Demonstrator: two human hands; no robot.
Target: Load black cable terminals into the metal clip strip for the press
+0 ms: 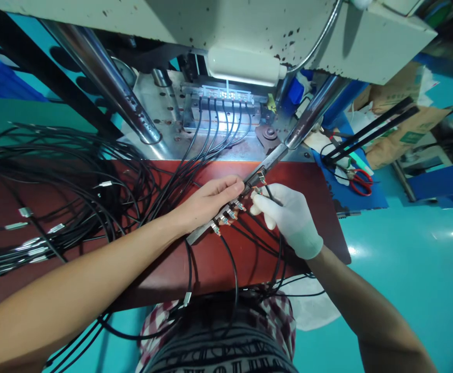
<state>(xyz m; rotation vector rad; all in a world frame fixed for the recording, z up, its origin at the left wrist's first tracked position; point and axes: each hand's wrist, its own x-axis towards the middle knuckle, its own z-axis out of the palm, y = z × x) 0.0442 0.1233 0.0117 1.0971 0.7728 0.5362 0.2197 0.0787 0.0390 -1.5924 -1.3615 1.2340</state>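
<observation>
My bare left hand (213,201) is wrapped around a long metal bar (273,159), its thumb lying on top. The bar slants from lower left to upper right above the red work surface (206,269). Several small metal cable connectors (231,213) sit along the bar's near edge, with black cables trailing down from them. In a white glove, my right hand (286,213) pinches a black cable (272,196) at its connector end beside the bar. The fingers partly hide that end. Another connector (262,177) sits on the bar just above the right fingertips.
Ahead, a press holds a lit fixture (222,116) with a row of cable ends in it. Steel posts (141,122) (315,111) flank it. Tangled black cables (94,207) cover the left side. Red-handled scissors (360,182) lie on a blue surface at right.
</observation>
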